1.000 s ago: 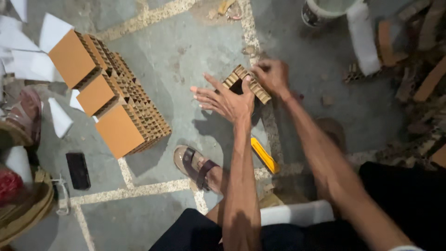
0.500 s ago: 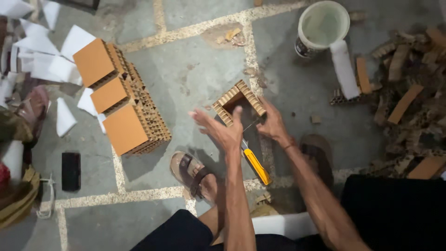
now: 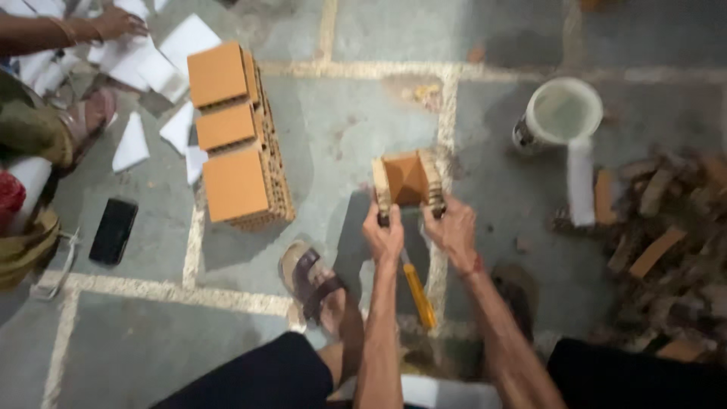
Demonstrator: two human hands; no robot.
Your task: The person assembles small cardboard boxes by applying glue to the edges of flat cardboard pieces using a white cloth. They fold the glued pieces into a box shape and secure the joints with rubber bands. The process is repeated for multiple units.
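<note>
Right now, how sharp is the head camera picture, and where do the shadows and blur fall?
Head view: soft overall, with motion blur smearing the scrap pile at right and the white bucket; the left hand and right hand gripping the small cardboard piece are slightly blurred; dim, even light casts a dark shadow beside the stacked cardboard blocks; no glare.

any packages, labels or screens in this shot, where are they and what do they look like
Phone: on the floor at left, flat dark rectangle, screen black.
White bucket: upper right on the floor, round, with a dark label band on its side, too blurred to make out.
White paper sheets: scattered upper left, blank as far as I can tell.
No signs visible.
</note>
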